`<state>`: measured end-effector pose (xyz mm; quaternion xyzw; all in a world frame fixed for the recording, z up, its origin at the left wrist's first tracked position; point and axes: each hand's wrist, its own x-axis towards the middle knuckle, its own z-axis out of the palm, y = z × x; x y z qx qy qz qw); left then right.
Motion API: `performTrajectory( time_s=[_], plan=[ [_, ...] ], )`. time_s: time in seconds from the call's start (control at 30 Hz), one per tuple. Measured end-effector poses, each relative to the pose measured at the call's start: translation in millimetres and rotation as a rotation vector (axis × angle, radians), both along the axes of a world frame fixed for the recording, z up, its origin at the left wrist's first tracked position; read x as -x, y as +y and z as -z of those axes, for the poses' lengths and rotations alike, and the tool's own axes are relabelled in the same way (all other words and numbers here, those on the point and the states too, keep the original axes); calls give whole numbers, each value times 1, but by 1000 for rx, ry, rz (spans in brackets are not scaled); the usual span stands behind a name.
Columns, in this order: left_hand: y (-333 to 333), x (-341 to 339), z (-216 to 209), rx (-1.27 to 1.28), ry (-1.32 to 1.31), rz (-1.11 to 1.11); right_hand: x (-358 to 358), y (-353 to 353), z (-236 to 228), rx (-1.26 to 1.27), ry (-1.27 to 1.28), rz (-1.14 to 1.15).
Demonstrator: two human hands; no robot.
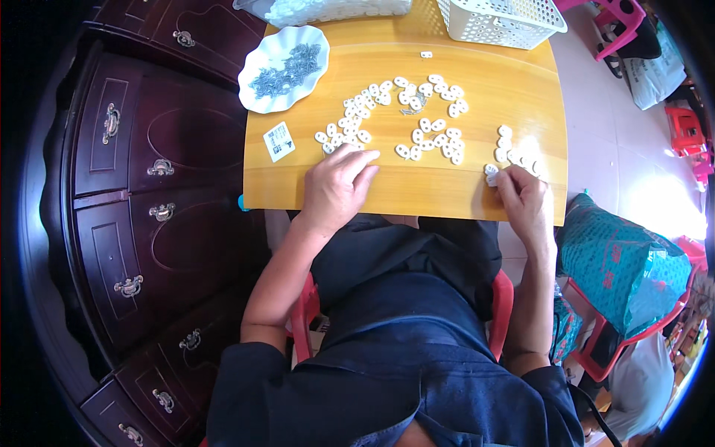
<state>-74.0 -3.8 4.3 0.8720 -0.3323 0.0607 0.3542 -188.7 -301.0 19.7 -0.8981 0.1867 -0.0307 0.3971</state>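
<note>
Small white oval pieces, each with two dark holes, lie in loose groups on the wooden table. My left hand rests at the near edge of the left group. Its thumb and forefinger are apart, with nothing visible between them, while the other fingers are partly hidden. At the table's front right, my right hand pinches a small white two-hole piece between thumb and fingers. Beyond that hand lies a short row of similar pieces. A middle cluster sits between my hands.
A white wavy-edged dish with small grey metal parts stands at the far left. Nearby lies a white printed card. A clear container and a white perforated basket stand at the back. Dark drawers line the left.
</note>
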Motion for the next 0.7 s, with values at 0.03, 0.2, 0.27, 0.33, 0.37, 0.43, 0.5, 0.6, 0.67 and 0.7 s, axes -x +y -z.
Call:
performTrajectory(
  time_s=[0.03,0.2,0.27,0.33,0.37,0.43,0.5,0.6,0.67,0.7],
  plan=[
    [-2,0,-1,1,0,-1,-2,-2,-3,49,-7,20],
    [-22,1,-3,-49,2,13,-7,-8,-4,175,-66,77],
    [-29,-2,-2,-64,-2,11,-7,-7,-5,225,-50,95],
    [-34,-4,-1,-76,-49,30,-6,-6,-3,248,-71,100],
    [-34,-5,-2,-76,-49,31,-6,-5,-2,269,-91,105],
    [-33,-6,-3,-154,-41,50,-5,-3,-1,238,-112,119],
    [-32,-5,1,-133,-41,34,-5,1,1,207,-134,132],
    [-30,-1,1,-121,-51,2,-7,12,8,62,-250,144],
    [-28,-1,0,-132,-62,-16,-9,21,10,8,-289,91],
    [-25,-1,0,-110,-61,-29,-9,28,6,-56,-267,90]
  ],
)
